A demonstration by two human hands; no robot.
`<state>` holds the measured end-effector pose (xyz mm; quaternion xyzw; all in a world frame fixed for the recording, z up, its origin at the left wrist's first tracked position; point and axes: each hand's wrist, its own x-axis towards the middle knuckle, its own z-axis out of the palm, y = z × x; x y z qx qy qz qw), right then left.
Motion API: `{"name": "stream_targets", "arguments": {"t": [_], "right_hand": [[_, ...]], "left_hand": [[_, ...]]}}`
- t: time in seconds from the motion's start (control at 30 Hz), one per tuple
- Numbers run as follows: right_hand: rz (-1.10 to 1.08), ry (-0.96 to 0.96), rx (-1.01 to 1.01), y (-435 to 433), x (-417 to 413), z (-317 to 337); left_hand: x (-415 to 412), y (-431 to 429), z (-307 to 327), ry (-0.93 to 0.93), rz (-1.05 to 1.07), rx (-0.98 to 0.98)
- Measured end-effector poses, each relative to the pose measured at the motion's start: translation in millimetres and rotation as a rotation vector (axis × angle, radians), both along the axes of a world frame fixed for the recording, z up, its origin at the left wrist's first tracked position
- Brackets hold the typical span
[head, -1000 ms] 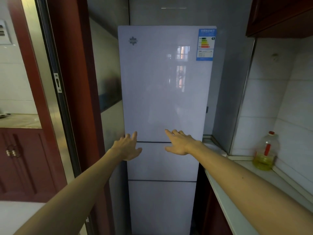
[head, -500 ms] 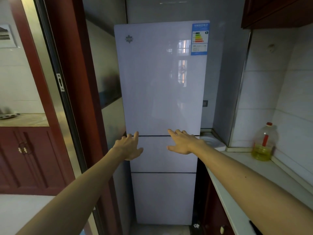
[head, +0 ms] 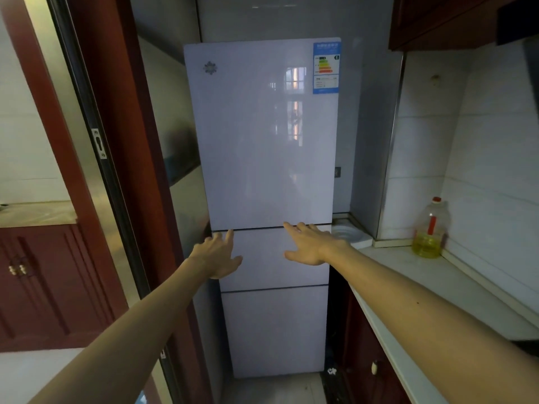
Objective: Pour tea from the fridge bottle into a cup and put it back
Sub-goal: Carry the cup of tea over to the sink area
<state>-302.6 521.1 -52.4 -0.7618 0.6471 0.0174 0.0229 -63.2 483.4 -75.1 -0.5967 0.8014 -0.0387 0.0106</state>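
A tall white fridge [head: 262, 135] with three closed doors fills the middle of the view. My left hand [head: 217, 253] reaches with straight fingers toward the fridge's left edge, at the seam between the top and middle doors. My right hand [head: 309, 243] is stretched out flat, its fingertips at the same seam further right. Neither hand holds anything. No tea bottle or cup shows; the fridge's inside is hidden.
A white counter [head: 423, 287] runs along the right, with an oil bottle [head: 430, 230] in its far corner and a white bowl [head: 348, 233] beside the fridge. Dark red cabinets [head: 437, 21] hang above. A red door frame [head: 128, 158] stands close on the left.
The view has shifted so the fridge sits lower and further off, showing the floor. Both hands stay stretched toward the seam under the top door.
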Motion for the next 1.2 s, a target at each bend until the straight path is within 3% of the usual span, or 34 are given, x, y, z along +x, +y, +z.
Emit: {"name": "stream_targets", "arguments": {"t": [0.6,1.2], "right_hand": [[-0.177,0.027,-0.027,128.1,25.6,-1.2],[-0.576,0.043,-0.033,311.3,-93.3,1.6]], "left_hand": [[14.0,91.5,3.2,-0.059,-0.183,-0.048],[-152.3,188.2,0.5,-0.006,-0.619,-0.082]]}}
